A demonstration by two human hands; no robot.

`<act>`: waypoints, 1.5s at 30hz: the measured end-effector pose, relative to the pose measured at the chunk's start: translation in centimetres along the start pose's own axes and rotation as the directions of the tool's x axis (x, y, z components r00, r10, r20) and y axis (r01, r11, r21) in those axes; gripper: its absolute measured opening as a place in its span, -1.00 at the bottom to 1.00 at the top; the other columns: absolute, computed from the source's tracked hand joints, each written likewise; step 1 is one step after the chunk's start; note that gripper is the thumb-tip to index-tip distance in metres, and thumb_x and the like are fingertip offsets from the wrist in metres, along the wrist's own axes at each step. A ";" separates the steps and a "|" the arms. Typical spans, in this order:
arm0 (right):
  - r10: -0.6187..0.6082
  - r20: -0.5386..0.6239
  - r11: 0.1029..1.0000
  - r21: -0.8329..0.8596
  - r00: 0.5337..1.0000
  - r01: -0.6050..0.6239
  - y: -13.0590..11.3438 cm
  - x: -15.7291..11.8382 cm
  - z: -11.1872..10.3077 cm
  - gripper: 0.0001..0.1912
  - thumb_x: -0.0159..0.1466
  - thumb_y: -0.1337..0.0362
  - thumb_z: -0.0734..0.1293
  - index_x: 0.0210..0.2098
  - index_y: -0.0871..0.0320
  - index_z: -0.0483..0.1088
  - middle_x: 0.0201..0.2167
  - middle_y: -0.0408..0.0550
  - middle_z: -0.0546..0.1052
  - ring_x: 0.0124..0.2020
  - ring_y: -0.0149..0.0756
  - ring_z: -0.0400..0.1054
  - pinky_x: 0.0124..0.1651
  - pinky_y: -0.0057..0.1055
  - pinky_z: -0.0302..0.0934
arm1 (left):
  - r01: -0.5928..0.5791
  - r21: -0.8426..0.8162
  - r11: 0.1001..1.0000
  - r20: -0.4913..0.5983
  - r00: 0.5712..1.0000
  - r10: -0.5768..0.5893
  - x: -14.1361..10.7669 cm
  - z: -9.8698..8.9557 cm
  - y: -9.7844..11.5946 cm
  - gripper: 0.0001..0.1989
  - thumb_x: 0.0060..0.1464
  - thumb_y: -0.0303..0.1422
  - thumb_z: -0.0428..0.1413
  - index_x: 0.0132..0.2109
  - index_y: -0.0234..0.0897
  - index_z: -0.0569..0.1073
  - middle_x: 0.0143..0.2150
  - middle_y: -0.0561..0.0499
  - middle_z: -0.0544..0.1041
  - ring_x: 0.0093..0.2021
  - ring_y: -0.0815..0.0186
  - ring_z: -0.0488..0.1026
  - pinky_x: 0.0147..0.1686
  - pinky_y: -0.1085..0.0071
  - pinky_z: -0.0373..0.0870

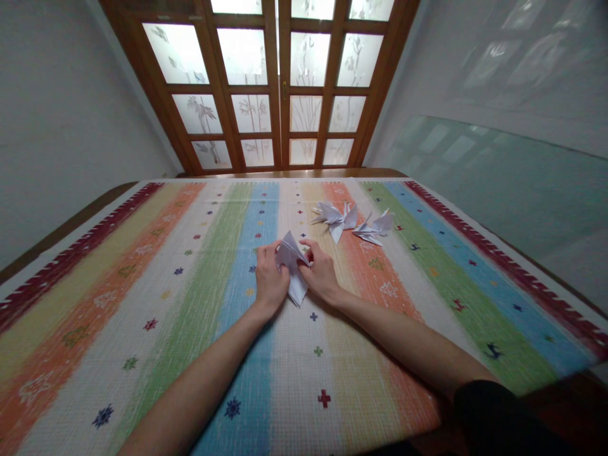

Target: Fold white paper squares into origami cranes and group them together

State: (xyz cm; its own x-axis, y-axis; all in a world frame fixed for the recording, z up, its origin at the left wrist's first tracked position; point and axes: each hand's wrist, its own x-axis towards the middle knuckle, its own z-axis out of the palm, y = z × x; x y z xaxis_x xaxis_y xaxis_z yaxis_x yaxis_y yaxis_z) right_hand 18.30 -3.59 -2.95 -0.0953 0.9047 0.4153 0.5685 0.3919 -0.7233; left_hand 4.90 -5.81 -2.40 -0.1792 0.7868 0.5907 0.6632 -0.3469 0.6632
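Observation:
A partly folded piece of white origami paper [291,254] is held between both hands over the middle of the table, its pointed top facing away from me and its lower tip toward me. My left hand [270,278] is closed on the paper's left side, thumb in front. On the right side, my right hand [320,271] pinches the paper's edge between thumb and fingers. Beyond my right hand lie folded white paper cranes, one group [336,218] close beside another crane [375,228]; their wings overlap, so I cannot separate each one.
A striped, colourful tablecloth [190,304] covers the table. Behind the far edge stands a wooden door with frosted panes [280,88]. White walls [71,114] rise on both sides, and a glass panel [498,190] leans along the right.

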 end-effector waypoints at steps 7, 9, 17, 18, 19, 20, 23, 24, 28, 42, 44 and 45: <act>-0.025 -0.173 0.998 -0.063 0.985 0.014 -0.6 -0.2 0.0 -0.37 0.12 0.33 0.28 0.20 0.14 0.16 -0.03 0.10 0.44 -0.03 -0.06 0.32 0.03 -0.08 0.19 | -0.136 0.004 0.991 0.008 0.991 0.136 -0.6 0.1 0.7 -0.53 -0.03 -0.67 0.00 0.03 -0.21 0.35 -0.10 -0.06 0.34 -0.13 0.24 0.39 -0.15 0.26 0.45; -0.016 -0.256 0.996 -0.087 0.967 -0.006 -0.8 -0.1 0.3 -0.24 0.12 0.29 0.30 0.29 0.10 0.02 0.10 0.15 0.35 0.11 0.02 0.22 0.13 0.03 0.11 | -0.220 -0.007 0.975 0.043 0.974 0.220 -1.1 0.3 1.1 -0.55 0.04 -0.64 0.00 0.06 -0.18 0.34 -0.08 -0.06 0.34 -0.09 0.24 0.39 -0.14 0.28 0.45; 0.074 -0.293 0.992 -0.077 0.953 -0.101 0.0 0.7 1.1 -0.24 0.19 0.35 0.18 0.36 0.09 -0.11 0.15 0.19 0.31 0.21 0.05 0.15 0.21 0.11 0.02 | -0.343 -0.063 0.937 0.095 0.933 0.348 -1.9 0.8 1.2 -0.63 0.16 -0.57 0.00 0.08 -0.19 0.32 -0.10 -0.05 0.37 -0.12 0.28 0.41 -0.17 0.33 0.46; 0.064 -0.296 0.992 -0.081 0.953 -0.092 0.2 0.7 1.2 -0.24 0.20 0.36 0.17 0.36 0.08 -0.13 0.14 0.19 0.31 0.21 0.04 0.15 0.21 0.10 0.03 | -0.335 -0.064 0.940 0.093 0.936 0.340 -1.9 0.8 1.2 -0.64 0.16 -0.56 0.00 0.07 -0.19 0.33 -0.11 -0.04 0.37 -0.13 0.29 0.42 -0.17 0.33 0.46; 0.050 -0.297 0.993 -0.086 0.953 -0.079 0.2 0.7 1.3 -0.24 0.20 0.37 0.17 0.36 0.08 -0.14 0.14 0.19 0.31 0.21 0.04 0.16 0.20 0.09 0.04 | -0.327 -0.062 0.943 0.088 0.939 0.331 -1.9 0.8 1.2 -0.65 0.16 -0.57 0.00 0.06 -0.19 0.34 -0.13 -0.04 0.37 -0.14 0.29 0.42 -0.17 0.33 0.46; 0.037 -0.294 0.993 -0.093 0.955 -0.067 0.3 0.7 1.3 -0.23 0.20 0.36 0.18 0.37 0.08 -0.14 0.13 0.19 0.32 0.20 0.04 0.18 0.19 0.07 0.06 | -0.319 -0.059 0.946 0.080 0.943 0.323 -1.9 0.7 1.2 -0.65 0.15 -0.57 0.01 0.05 -0.18 0.34 -0.14 -0.03 0.37 -0.15 0.30 0.42 -0.17 0.33 0.46; 0.026 -0.253 0.992 -0.116 0.967 -0.057 0.3 0.7 1.2 -0.13 0.14 0.35 0.25 0.38 0.09 -0.17 0.10 0.19 0.35 0.12 0.07 0.26 0.13 0.04 0.15 | -0.305 -0.035 0.952 0.021 0.952 0.306 -1.7 0.5 1.2 -0.65 0.11 -0.61 0.02 0.00 -0.18 0.36 -0.18 0.00 0.37 -0.17 0.30 0.42 -0.17 0.33 0.45; 0.028 -0.231 0.991 -0.117 0.973 -0.057 0.4 0.7 1.1 -0.09 0.11 0.36 0.28 0.38 0.10 -0.17 0.08 0.19 0.37 0.09 0.07 0.29 0.11 0.02 0.18 | -0.295 -0.027 0.955 -0.007 0.955 0.295 -1.6 0.4 1.1 -0.65 0.09 -0.62 0.02 -0.01 -0.18 0.36 -0.19 0.00 0.37 -0.18 0.30 0.42 -0.17 0.32 0.45; -0.011 -0.138 0.998 -0.056 0.990 0.004 1.1 1.2 0.3 -0.13 0.06 0.45 0.28 0.35 0.14 -0.01 0.05 0.15 0.45 -0.02 0.00 0.37 0.02 -0.08 0.27 | -0.199 -0.022 0.980 -0.060 0.979 0.197 -0.7 -0.3 0.1 -0.60 0.01 -0.65 0.01 -0.03 -0.21 0.38 -0.14 -0.04 0.36 -0.21 0.30 0.41 -0.20 0.31 0.47; -0.506 0.490 0.813 -0.005 0.710 0.582 4.6 0.6 -4.2 -0.54 0.10 0.51 0.25 -0.05 0.09 0.52 -0.01 0.04 0.57 0.03 -0.19 0.45 0.12 -0.10 0.29 | -0.477 0.089 0.874 0.749 0.610 0.257 0.8 -3.4 -4.0 -0.52 0.11 -0.46 -0.04 0.17 -0.11 0.41 0.23 -0.06 0.42 0.23 0.10 0.32 0.18 0.02 0.21; -0.506 0.532 0.794 -0.023 0.680 0.608 4.9 0.1 -5.1 -0.50 0.10 0.47 0.25 0.03 0.15 0.48 0.06 0.10 0.52 0.10 -0.15 0.40 0.18 -0.04 0.24 | -0.492 0.089 0.866 0.787 0.567 0.242 0.6 -3.9 -4.1 -0.51 0.17 -0.33 -0.04 0.25 -0.15 0.32 0.30 -0.11 0.33 0.31 0.09 0.23 0.25 0.01 0.08; -0.504 0.546 0.784 -0.036 0.669 0.620 5.0 -0.1 -5.6 -0.51 0.12 0.45 0.24 0.05 0.20 0.46 0.08 0.14 0.50 0.12 -0.13 0.39 0.20 -0.02 0.22 | -0.498 0.092 0.862 0.801 0.551 0.233 0.5 -4.2 -4.2 -0.49 0.20 -0.23 -0.04 0.28 -0.17 0.27 0.33 -0.14 0.27 0.33 0.08 0.18 0.28 -0.01 0.02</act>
State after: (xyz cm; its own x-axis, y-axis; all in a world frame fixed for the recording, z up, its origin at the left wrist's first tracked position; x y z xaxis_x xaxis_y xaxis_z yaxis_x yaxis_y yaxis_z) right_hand 25.74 -2.64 -3.56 -0.7963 0.4990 0.3418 0.4161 0.8621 -0.2891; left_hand -1.05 -6.09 -2.94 0.6376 0.7622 0.1118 0.7282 -0.6437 0.2355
